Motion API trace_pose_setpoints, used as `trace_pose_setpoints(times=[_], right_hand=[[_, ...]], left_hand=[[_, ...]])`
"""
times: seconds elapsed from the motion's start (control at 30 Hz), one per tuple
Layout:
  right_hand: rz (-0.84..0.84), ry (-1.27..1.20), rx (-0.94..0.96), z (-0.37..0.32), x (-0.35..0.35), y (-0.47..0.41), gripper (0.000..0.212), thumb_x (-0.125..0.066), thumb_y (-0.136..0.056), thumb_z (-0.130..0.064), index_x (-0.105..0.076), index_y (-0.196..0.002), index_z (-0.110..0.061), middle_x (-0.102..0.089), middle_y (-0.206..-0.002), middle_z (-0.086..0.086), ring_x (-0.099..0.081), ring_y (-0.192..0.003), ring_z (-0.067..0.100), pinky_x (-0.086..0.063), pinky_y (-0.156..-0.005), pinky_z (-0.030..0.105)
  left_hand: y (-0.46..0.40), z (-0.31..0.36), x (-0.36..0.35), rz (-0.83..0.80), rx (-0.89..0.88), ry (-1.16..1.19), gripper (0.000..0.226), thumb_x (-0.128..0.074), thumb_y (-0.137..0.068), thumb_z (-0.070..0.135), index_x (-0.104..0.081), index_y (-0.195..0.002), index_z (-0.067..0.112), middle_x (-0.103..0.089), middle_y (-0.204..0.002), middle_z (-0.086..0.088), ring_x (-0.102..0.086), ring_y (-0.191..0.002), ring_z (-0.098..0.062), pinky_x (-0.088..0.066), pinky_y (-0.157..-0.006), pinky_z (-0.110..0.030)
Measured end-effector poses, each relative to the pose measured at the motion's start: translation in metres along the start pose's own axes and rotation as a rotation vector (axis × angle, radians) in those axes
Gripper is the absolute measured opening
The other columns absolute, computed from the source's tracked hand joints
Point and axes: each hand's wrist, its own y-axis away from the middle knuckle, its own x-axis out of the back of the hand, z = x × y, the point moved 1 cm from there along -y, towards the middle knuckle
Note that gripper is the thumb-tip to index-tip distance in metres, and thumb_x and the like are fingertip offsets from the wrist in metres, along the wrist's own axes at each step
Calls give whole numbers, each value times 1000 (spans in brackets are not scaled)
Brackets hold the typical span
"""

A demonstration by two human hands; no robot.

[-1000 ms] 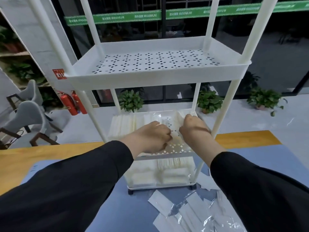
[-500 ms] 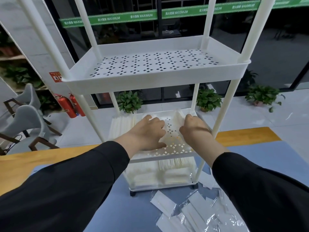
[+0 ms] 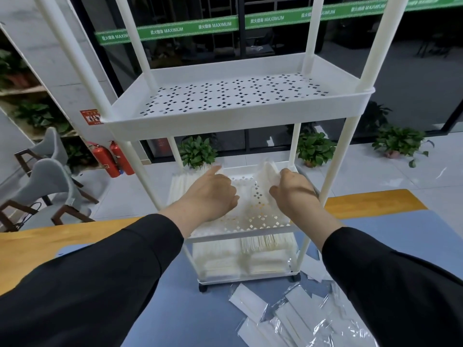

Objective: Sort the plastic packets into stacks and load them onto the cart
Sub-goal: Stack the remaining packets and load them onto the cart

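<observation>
We look across a pale tiled floor (image 3: 375, 176) to dark glass walls crossed by a green banner (image 3: 190, 27) printed MAXIMUM. At far left stand grey chairs (image 3: 47, 176) on dark wooden legs, then two red fire extinguishers (image 3: 112, 159) against the wall, and potted green plants (image 3: 198, 151) lined along the glass. Nearer us, a wooden table (image 3: 32, 246) carries a blue mat (image 3: 200, 316), and on the mat stands a white three-tier cart (image 3: 238, 116) with perforated shelves.

Our left hand (image 3: 210, 196) reaches into the cart's middle shelf (image 3: 253, 219), fingers fairly straight, lying on a row of white plastic packets (image 3: 183, 181) packed at that shelf's left side. Our right hand (image 3: 293, 191) is curled around a small bunch of packets (image 3: 268, 171) at the shelf's right rear, holding them tilted upright. Between the two hands the shelf floor shows bare. The bottom shelf (image 3: 245, 278) holds packed stacks of packets (image 3: 240, 256). At lower right, loose packets (image 3: 288, 321) in clear wrap lie scattered on the mat just before the cart.
</observation>
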Motion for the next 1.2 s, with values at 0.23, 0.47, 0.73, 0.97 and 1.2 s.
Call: trace_pose_setpoints(times=[0.23, 0.47, 0.73, 0.97, 1.2], right_hand=[[20, 48, 15, 2, 1, 6, 14, -51, -100, -22, -45, -100, -10, -54, -98, 9, -53, -83, 29, -30, -53, 31], [9, 41, 0, 1, 0, 5, 15, -53, -100, -22, -43, -100, -11, -52, -96, 7, -52, -84, 28, -38, -63, 31], [-2, 18, 11, 4, -2, 1, 14, -52, -99, -21, -43, -98, -11, -51, -96, 7, -51, -85, 29, -38, -70, 32], [-4, -10, 13, 6, -4, -1, 12, -53, -99, -19, -44, -98, -12, -52, -94, 7, -53, -83, 29, -39, -68, 32], [-19, -14, 2, 5, -5, -5, 12, -52, -98, -21, -43, -98, -12, -53, -96, 8, -56, -87, 31, -41, -68, 34]], left_hand=[[-14, 5, 14, -80, -173, 49, 40, -42, -105, 36, -40, -145, 34, -53, -126, -1, -55, -112, -26, -45, -89, -39], [-26, -1, 7, -138, -262, 47, 44, -50, -102, 36, -37, -143, 44, -50, -119, 3, -50, -106, -24, -42, -91, -40], [-49, -6, 8, -217, -271, 89, 50, -70, -89, 38, -42, -129, 47, -46, -112, 8, -52, -94, -25, -36, -65, -35], [-60, -10, 6, -262, -305, 115, 41, -80, -82, 34, -46, -103, 46, -47, -103, 10, -54, -88, -24, -53, -76, -47], [-57, -16, 10, -203, -379, 104, 18, -73, -89, 39, -56, -87, 34, -47, -110, 13, -41, -101, -20, -44, -89, -40]])
